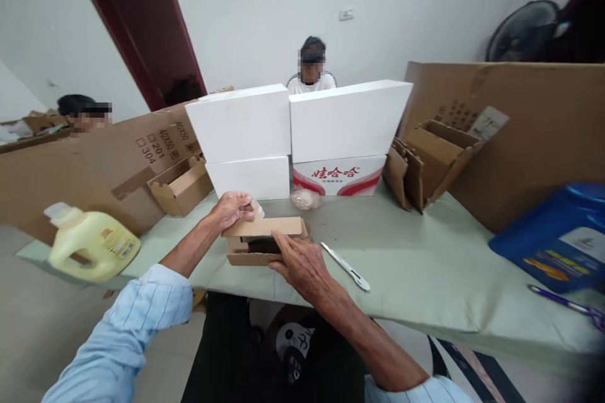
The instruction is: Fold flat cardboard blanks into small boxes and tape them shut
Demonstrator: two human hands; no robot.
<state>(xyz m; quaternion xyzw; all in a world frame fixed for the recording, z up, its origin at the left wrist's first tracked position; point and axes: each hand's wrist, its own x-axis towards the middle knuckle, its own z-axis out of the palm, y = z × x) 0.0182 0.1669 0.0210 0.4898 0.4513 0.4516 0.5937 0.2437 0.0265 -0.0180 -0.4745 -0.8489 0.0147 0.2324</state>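
A small brown cardboard box (255, 258) lies near the table's front edge, its lid partly raised and its inside dark. My right hand (302, 261) grips the box's right end, with fingers on the lid and the thumb at the front wall. Above the box's left rear corner, my left hand (234, 209) is closed in a pinch. A small pale piece (258, 208) shows at its fingertips; I cannot tell what kind it is. Right of the box lies a white utility knife (347, 267). Behind it sits a crumpled clear bundle (305, 199).
White boxes (241, 129) are stacked at the back. Open cardboard boxes (430, 157) lean against brown cardboard panels (534, 132). A yellow jug (94, 245) stands left; a blue container (558, 236) and a purple pen (564, 302) are right. Two people (312, 75) sit beyond.
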